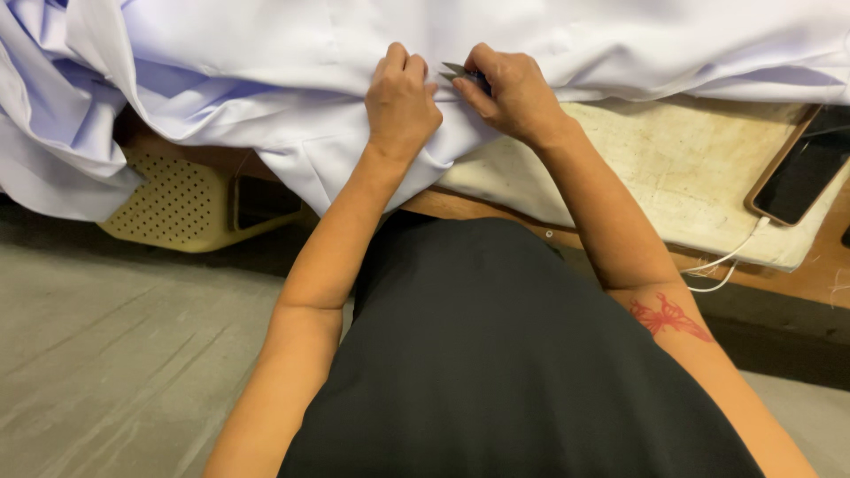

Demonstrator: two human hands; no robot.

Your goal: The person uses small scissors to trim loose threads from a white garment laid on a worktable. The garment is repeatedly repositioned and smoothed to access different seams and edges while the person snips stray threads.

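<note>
Both arms bare, no sleeves, no rings or watch seen on hands. Red butterfly tattoo (668,319) on right forearm, well below the hand. Black garment (496,372) over lap betw. arms.

Even, soft light from above; my white cloth (266,80) at the top of the frame glares nearly blown out. Shadow pools beneath it at left. Focus sharp, edges slightly stretched.

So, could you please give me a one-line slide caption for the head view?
Left hand pinches pale fabric while right hand holds a small metal cutter at it.
</note>
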